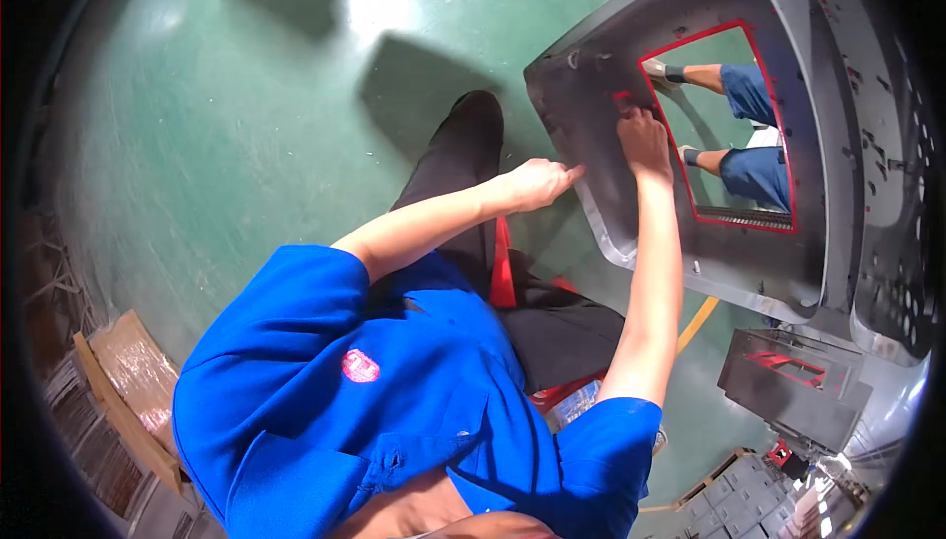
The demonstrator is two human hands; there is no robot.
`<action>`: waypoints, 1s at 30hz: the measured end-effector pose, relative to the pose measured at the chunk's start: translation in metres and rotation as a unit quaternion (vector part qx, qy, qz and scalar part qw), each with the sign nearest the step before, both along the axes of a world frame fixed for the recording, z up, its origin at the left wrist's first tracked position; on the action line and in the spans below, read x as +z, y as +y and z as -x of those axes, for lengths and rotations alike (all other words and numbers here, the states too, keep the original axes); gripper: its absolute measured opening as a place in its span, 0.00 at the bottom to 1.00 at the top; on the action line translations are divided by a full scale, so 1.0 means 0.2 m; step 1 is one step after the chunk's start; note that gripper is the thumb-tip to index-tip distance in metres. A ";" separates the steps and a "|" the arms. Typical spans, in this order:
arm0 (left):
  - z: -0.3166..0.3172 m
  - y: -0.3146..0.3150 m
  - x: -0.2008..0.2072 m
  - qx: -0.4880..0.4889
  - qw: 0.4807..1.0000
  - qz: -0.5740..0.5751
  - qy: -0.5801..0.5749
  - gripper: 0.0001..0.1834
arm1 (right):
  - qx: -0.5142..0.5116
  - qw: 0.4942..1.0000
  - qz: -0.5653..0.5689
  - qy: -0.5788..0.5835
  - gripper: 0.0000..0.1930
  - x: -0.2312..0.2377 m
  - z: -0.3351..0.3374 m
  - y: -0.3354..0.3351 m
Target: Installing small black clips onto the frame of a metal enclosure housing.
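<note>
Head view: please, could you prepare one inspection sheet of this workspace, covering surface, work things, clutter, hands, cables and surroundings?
Surface: glossy green floor with shadows.
Work things: large gray housing, its rectangular opening edged by a red rim; small red item, kind unclear.
Clutter: film-wrapped stack at lower left.
Left hand: a finger extended at the housing's near edge; contact unclear.
Right hand: closed on the small red item, left of the opening.
Cables: nothing seen for certain.
Surroundings: another person's legs visible through the opening; smaller gray-and-red panel at lower right.
</note>
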State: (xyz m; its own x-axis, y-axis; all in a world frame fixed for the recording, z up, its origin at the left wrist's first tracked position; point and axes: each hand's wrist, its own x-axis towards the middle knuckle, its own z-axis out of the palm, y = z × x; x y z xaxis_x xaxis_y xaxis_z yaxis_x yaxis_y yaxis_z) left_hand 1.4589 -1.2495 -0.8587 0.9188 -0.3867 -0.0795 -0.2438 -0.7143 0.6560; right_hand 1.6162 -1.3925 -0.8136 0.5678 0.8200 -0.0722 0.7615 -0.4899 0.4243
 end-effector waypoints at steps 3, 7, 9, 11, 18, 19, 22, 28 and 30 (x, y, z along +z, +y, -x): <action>0.01 0.00 -0.02 -0.001 1.000 -0.003 -0.013 0.31 | 0.015 1.000 0.004 -0.019 0.06 -0.04 -0.02 0.01; 0.02 0.00 -0.08 0.033 0.998 0.022 -0.053 0.25 | 0.052 0.995 -0.024 -0.076 0.05 -0.07 -0.02 0.02; 0.01 -0.01 -0.07 0.022 0.998 0.045 -0.041 0.20 | 0.052 0.995 -0.012 -0.080 0.06 -0.06 -0.02 0.00; 0.01 0.01 -0.10 0.012 0.998 0.058 -0.025 0.19 | 0.086 0.982 -0.094 -0.137 0.06 -0.03 0.04 0.02; 0.05 -0.03 -0.14 0.105 0.945 0.310 0.011 0.21 | -0.175 0.869 -0.403 0.226 0.08 0.21 0.35 -0.01; 0.07 -0.04 -0.08 0.130 0.914 0.376 0.082 0.21 | -0.235 0.778 -0.491 0.313 0.11 0.19 0.43 -0.03; 0.11 -0.09 0.11 0.172 0.784 0.566 0.188 0.23 | -0.229 0.668 -0.557 0.438 0.10 0.19 0.61 -0.09; 0.16 -0.16 0.25 0.195 0.698 0.615 0.310 0.22 | -0.249 0.457 -0.681 0.515 0.05 0.19 0.82 -0.15; 0.17 -0.19 0.27 0.208 0.676 0.630 0.321 0.22 | -0.250 0.485 -0.677 0.493 0.04 0.14 0.84 -0.19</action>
State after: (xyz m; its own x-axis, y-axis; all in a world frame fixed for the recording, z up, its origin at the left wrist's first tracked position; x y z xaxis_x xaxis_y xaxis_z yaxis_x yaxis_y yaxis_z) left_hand 1.4252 -1.2879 -0.8057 0.9017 -0.2367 -0.3617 0.4291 0.5911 0.6830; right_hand 1.4475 -1.4310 -0.7848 0.9573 0.2720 -0.0982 -0.0911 -0.0385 -0.9951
